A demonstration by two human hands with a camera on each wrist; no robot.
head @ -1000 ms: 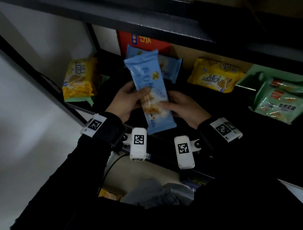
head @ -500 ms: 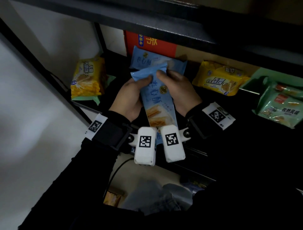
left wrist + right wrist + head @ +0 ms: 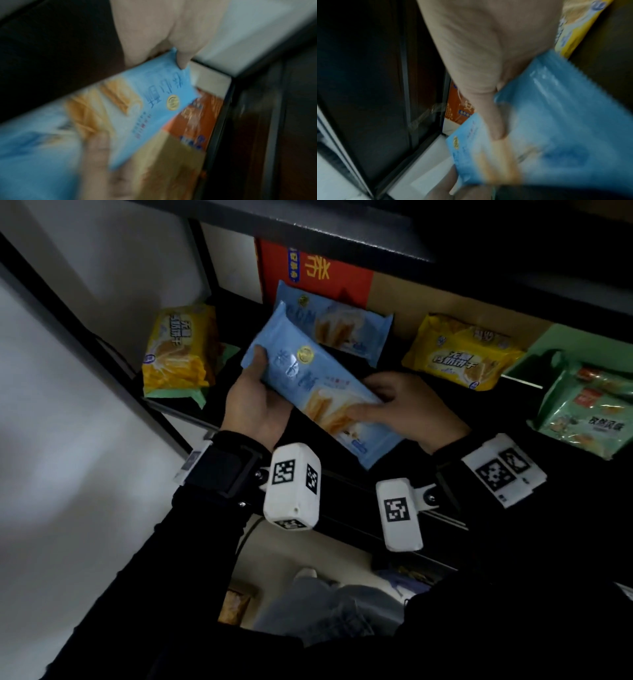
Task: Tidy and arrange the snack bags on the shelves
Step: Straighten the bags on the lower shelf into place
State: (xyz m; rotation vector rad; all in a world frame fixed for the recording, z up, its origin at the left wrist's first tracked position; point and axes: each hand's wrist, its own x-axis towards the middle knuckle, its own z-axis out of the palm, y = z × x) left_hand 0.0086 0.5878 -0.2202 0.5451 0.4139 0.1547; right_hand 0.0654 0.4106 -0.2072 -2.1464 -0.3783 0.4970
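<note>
Tilting now, blue bag sits diagonal; right hand lower.

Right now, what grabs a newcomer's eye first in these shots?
The long light-blue plastic snack bag, held slanted mid-frame above the dark shelf, left hand gripping its upper end, right hand gripping its lower part. A matching light-blue bag lies right behind it, against a red cardboard box. Bright yellow biscuit bags sit far left and right of centre.

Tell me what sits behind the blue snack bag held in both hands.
Behind the held blue bag lies a second blue bag, leaning toward a red-and-brown carton. Its near left corner is covered, as is the shelf beneath.
</note>
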